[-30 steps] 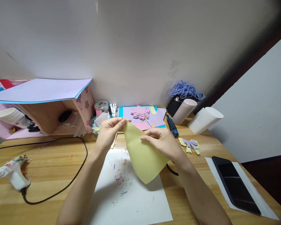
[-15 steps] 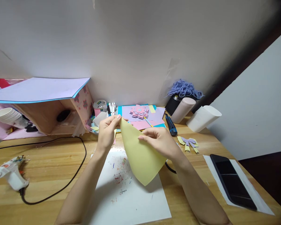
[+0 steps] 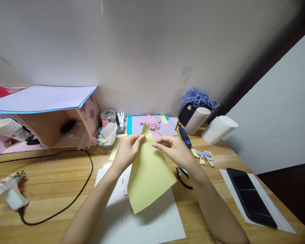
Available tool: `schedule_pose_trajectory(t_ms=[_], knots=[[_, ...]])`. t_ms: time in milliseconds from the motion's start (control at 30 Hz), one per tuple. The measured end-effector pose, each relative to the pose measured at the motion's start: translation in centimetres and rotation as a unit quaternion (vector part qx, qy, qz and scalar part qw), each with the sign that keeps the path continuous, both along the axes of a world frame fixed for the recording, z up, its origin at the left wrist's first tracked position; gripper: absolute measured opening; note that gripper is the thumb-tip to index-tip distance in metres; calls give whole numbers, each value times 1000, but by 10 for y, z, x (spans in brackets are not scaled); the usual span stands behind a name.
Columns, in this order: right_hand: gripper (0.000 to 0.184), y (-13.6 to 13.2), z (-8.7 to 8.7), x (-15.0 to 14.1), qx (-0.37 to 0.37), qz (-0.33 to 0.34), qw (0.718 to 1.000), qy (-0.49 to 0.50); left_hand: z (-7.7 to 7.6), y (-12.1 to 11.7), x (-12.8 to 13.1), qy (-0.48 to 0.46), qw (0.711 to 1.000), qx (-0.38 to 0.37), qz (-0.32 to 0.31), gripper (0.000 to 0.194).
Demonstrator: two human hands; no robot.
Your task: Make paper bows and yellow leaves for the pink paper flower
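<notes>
A sheet of yellow paper [image 3: 149, 176] hangs tilted in the air, one corner pointing up and away from me. My left hand [image 3: 129, 149] pinches its left edge near that top corner, thumb on the near face. On the opposite edge, my right hand [image 3: 171, 147] has thumb and fingertips closed at the paper. Below lies a white sheet [image 3: 165, 220] with coloured marks, partly covered by the yellow paper and its shadow. Black scissor handles [image 3: 184, 179] show beside my right forearm; the rest of that tool is hidden.
A hot glue gun [image 3: 14, 193] with a looping black cable lies left. Behind are a box [image 3: 88, 115], markers [image 3: 120, 120], and a pink paper flower [image 3: 151, 122]. A blue cutter [image 3: 184, 137], paper bow [image 3: 204, 156], white roll [image 3: 220, 129] and phone [image 3: 251, 196] are right.
The yellow paper has turned, its top corner shifting right and its lower corner swinging left. My left hand moved right and lower along the edge, closer to my right hand.
</notes>
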State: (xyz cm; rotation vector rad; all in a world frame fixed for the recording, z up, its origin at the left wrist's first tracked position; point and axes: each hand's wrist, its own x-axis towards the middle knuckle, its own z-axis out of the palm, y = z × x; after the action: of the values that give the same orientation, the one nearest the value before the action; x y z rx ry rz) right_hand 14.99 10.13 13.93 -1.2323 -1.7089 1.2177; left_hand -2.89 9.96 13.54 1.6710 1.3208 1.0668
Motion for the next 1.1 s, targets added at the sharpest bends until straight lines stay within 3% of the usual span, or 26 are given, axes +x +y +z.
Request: schedule_pose_trajectory(t_ms=[100,267,500,833,1100], knots=[[34,5,-5,-4,74,-48,996,27,-1,-1,2,72,995,5,-63,37],[26,12,-14,-9,76,0,995,66,-4,-3,7,126,983,-21,-134,35],[27,19,-21,-5,68,-52,994,69,-7,4,12,91,983,-47,-149,38],[27,28,-19,9,66,-171,973,140,-9,9,6,103,986,-20,-126,38],[26,36,-11,41,128,-239,955,118,-2,7,-7,128,980,5,-152,37]])
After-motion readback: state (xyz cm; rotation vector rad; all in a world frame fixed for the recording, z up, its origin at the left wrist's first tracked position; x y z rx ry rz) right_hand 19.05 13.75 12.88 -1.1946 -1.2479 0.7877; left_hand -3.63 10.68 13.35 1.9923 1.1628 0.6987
